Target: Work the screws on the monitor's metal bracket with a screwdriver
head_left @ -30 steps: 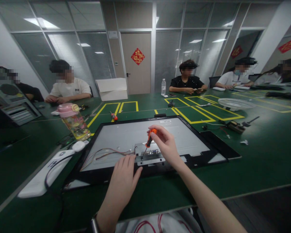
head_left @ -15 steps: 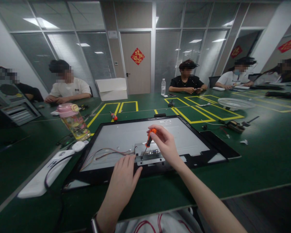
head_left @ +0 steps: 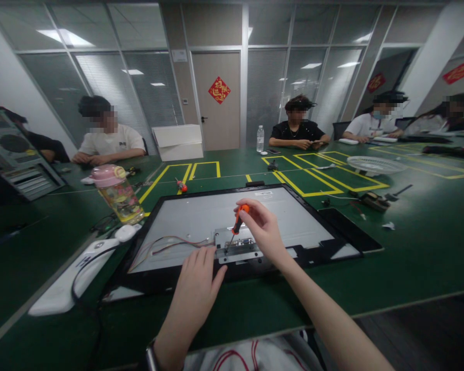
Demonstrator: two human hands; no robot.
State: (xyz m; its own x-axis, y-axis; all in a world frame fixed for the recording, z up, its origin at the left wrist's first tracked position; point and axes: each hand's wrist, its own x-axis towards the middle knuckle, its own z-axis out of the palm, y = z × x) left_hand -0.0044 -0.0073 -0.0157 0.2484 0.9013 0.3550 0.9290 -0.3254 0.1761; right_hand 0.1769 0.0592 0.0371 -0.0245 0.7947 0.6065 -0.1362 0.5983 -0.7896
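Observation:
A monitor lies face down on the green table, its bare metal back up, with thin wires running across the panel. My right hand is closed round an orange-handled screwdriver, whose tip stands on the small metal circuit bracket near the monitor's near edge. My left hand rests flat, fingers stretched out, on the monitor's black frame just left of the bracket.
A pink-lidded bottle and a white power strip lie to the left. A second red screwdriver, a white box and a fan grille sit farther off. Several people sit along the table's far side. A computer case stands far left.

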